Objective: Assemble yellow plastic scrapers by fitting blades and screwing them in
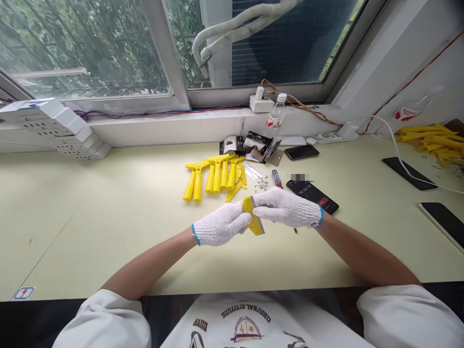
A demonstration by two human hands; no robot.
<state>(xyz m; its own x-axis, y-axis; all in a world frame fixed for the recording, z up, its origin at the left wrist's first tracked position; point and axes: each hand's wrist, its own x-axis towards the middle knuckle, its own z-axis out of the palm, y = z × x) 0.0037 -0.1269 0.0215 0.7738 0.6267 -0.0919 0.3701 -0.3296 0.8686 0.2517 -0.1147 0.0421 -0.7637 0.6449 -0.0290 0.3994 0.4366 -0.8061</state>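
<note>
Hands in white knit gloves meet: left hand (221, 223) and right hand (286, 208) pinch a flat yellow plastic scraper (254, 223) from both sides, above the pale laminate desk (90, 217), short of its front edge.

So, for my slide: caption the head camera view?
White-gloved left hand and right hand hold a yellow plastic scraper over a pale desk, near more yellow scrapers.

White knit gloves (222, 224) with blue cuff edges hold a bright yellow plastic scraper (255, 224).
</note>
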